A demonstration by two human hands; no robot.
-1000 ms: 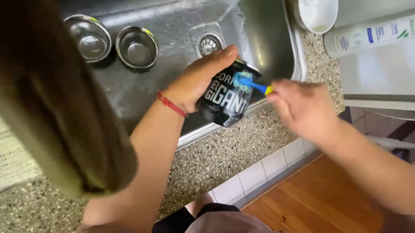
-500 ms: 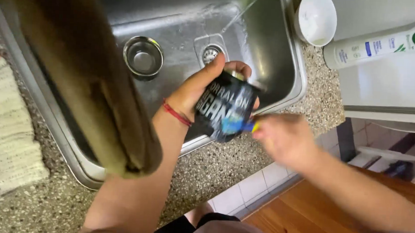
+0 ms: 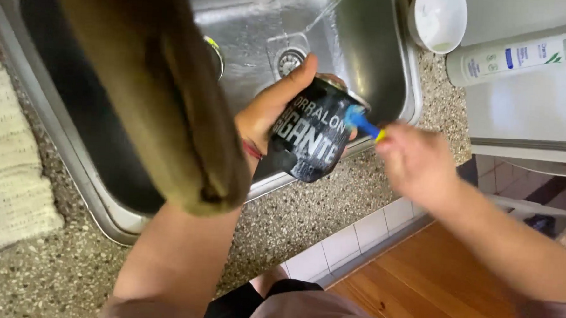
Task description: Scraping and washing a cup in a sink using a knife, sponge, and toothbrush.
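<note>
I've got the left hand (image 3: 269,114) wrapped round the dark can (image 3: 312,138), fingers curled on its side, holding it tilted over the sink (image 3: 389,68) w/ its mouth toward the right fingertips. Right hand (image 3: 413,161) pinches a blue brush (image 3: 364,123), head at the rim. Scrubbing step, I'd say; next needs brush worked inside, can kept steady under the water stream (image 3: 324,11).

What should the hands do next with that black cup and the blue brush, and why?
Probably push the brush deeper into the cup and twist it. The left hand holds the cup tilted over the sink, and the right hand has only the blue tip at the rim, so the inside looks not yet reached. Water is running behind it for a rinse afterwards.
</note>
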